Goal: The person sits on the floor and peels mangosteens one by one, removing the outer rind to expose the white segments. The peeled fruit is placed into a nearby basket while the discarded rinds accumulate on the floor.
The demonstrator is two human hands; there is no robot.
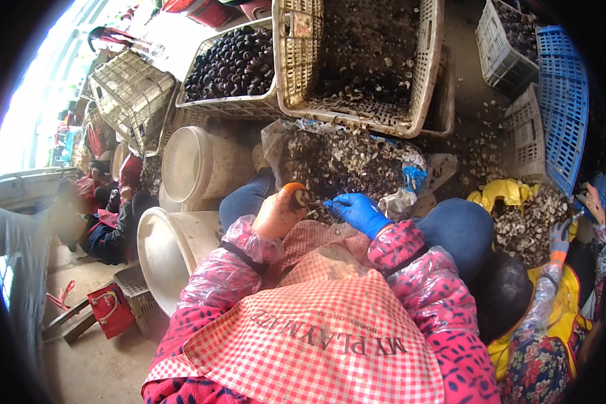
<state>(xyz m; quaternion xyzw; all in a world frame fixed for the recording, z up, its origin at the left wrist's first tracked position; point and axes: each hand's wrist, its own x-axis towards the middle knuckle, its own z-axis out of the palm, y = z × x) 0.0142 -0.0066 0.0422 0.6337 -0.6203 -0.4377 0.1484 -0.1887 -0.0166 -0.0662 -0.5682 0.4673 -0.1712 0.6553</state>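
Note:
My bare left hand (pixel 280 214), with an orange cover on one finger, grips a dark round piece of produce (pixel 300 198), apparently a water chestnut with a pale cut patch. Facing it, my right hand (pixel 359 213) wears a blue glove, its fingers pinched around a small thin tool (pixel 315 204), perhaps a peeling knife, mostly hidden. The tool's tip is close to the round piece. Beneath and beyond both hands, a plastic-lined container (pixel 343 156) holds a heap of dark and pale peelings. A red checked apron (pixel 313 333) covers my lap.
Beyond the peelings stand a tilted, dirty plastic crate (pixel 295 65) and a crate of dark round produce (pixel 232 63). White buckets (pixel 179 257) are at my left. To the right, a co-worker's gloved hand (pixel 558 237) is beside another peelings heap (pixel 527 222) and a blue crate (pixel 563 106).

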